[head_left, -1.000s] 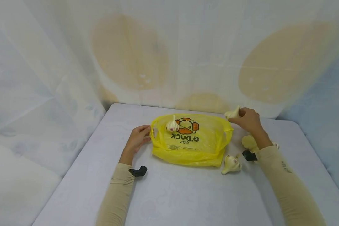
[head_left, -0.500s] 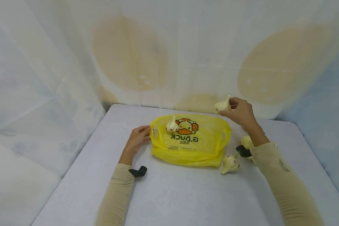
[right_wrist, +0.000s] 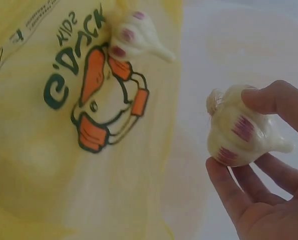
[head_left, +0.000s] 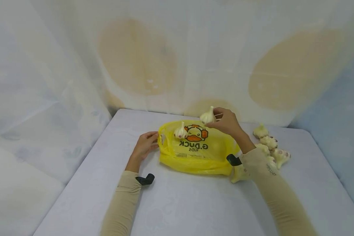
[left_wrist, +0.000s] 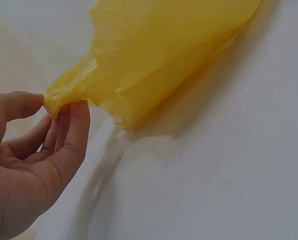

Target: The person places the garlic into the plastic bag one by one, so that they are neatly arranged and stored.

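A yellow plastic bag (head_left: 212, 147) with a mirrored duck print lies spread on the table. My left hand (head_left: 143, 146) pinches its left handle (left_wrist: 73, 85) between thumb and fingers. Above the bag's far edge, my right hand (head_left: 227, 124) holds a garlic bulb (head_left: 207, 117) with its stem up. Purple patches mark that bulb's side in the right wrist view, where thumb and fingertips grip it. Another garlic bulb (head_left: 181, 131) lies on the printed part of the bag, beside the duck; whether a layer of film covers it, I cannot tell.
Several garlic bulbs (head_left: 269, 142) lie grouped on the white table (head_left: 177, 206), right of the bag. One more bulb (head_left: 239, 174) sits by the bag's near right corner, partly behind the right wrist's camera and sleeve. A pale curtain (head_left: 200, 65) hangs behind the table.
My right hand has carried its garlic bulb left, from the bag's right side to above its far edge, rising and then dropping slightly. The left hand stays on the handle.
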The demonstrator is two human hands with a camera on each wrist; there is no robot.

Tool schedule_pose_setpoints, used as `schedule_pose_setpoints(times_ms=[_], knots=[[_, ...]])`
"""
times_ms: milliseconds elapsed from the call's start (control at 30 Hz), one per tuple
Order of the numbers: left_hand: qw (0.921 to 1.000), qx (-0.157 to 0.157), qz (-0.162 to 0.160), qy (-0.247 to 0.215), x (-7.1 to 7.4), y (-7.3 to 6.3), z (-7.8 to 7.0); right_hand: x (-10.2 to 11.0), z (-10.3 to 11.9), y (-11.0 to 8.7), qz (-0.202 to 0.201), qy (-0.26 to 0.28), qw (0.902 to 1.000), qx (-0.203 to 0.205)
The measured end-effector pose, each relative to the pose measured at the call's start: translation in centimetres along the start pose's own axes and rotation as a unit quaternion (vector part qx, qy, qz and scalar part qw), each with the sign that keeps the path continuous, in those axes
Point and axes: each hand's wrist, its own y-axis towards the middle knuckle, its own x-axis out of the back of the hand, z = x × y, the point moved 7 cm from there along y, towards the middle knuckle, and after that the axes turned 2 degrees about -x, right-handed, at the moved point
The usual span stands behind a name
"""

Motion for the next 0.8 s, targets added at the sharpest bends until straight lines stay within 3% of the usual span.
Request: schedule_pose_setpoints(times_ms=[167, 367, 800], knots=[[1.0, -0.001, 0.006, -0.002, -0.3, 0.0, -0.1, -2.4, -0.5, 0.6, 0.009, 0.009, 0.9998, 0.011], [0.9999, -0.007, 0.01, -0.005, -0.5, -0.1, 0.0, -4.9, -1.5, 0.9, 0.04, 0.016, 0.999, -0.005], [0.9999, -0.012, 0.01, -0.001, -0.5, -0.4, -0.1, -7.8, -4.1, 1.5, 0.102, 0.001, 0.9948, -0.011]])
